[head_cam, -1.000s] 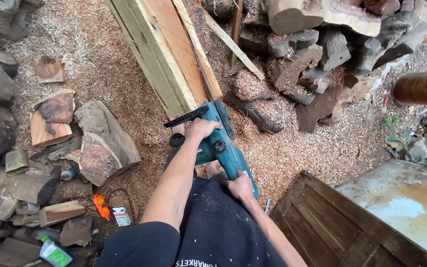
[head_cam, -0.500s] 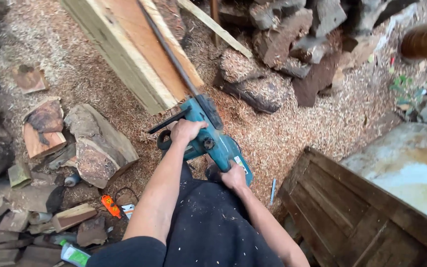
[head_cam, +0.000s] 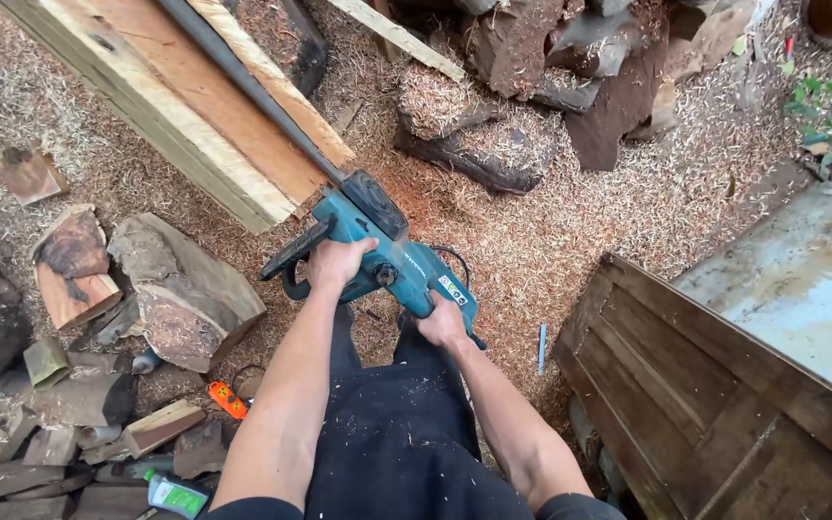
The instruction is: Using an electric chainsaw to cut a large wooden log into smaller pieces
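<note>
Since the earlier frames the view has closed in: the saw (head_cam: 377, 252) and both hands fill more of the picture, and the bar reaches further along the beam (head_cam: 185, 106), up toward the top left.

Going left to right: split logs (head_cam: 180, 289) lie on sawdust at the left. Left hand (head_cam: 336, 262) sits on the black front handle of the saw, fingers curled fully round it, knuckles up. The teal body sits at the near end of the beam, its bar lying in the groove between the pale edge and the reddish face. Right hand (head_cam: 443, 323) is wrapped shut round the rear grip; whether a finger is on the trigger cannot be told.

Saw looks heavy and rigid, likely to buck, so it wants both handles gripped firmly, never the bar. A wooden crate (head_cam: 705, 404) stands at the right.
</note>
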